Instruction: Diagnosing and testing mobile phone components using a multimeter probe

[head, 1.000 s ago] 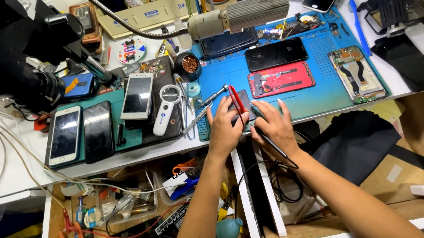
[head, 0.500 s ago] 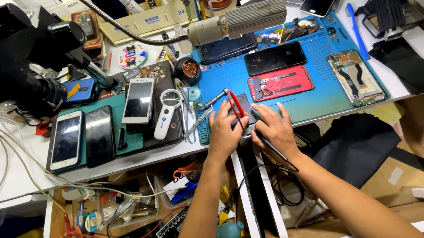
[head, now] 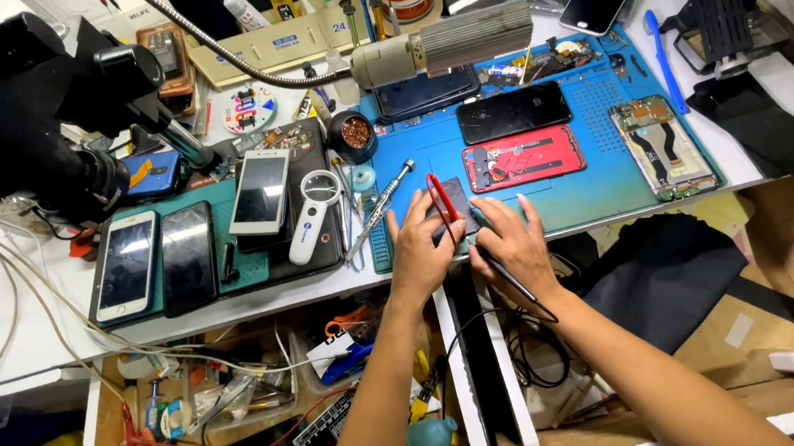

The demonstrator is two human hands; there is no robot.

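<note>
1. We see our left hand (head: 420, 249) and right hand (head: 510, 243) side by side at the near edge of the blue mat (head: 591, 195), both bearing on a small dark board (head: 459, 205) that lies flat between them.
2. The board sits just ahead of both sets of fingertips, slightly nearer the left hand, which rests on its left side. Its long axis runs away from us, tilted a little to the right.
3. The left hand is closed around a red probe (head: 442, 199), pinched between thumb and fingers, its thin red shaft pointing up and away over the board.
4. The right hand is clamped on a black probe (head: 503, 271) held like a pen. Its slim body runs back under the palm, and its cable (head: 527, 344) trails down over the desk (head: 12, 306) edge.
5. Materials: the mat looks rubbery and matte, the board hard and dull, the probes smooth plastic.
6. Beyond the right hand lies a red phone frame (head: 523, 158), open and flat. To the left of the left hand lie a metal screwdriver (head: 382, 205), slanted, and a white magnifier (head: 314, 215).
</note>
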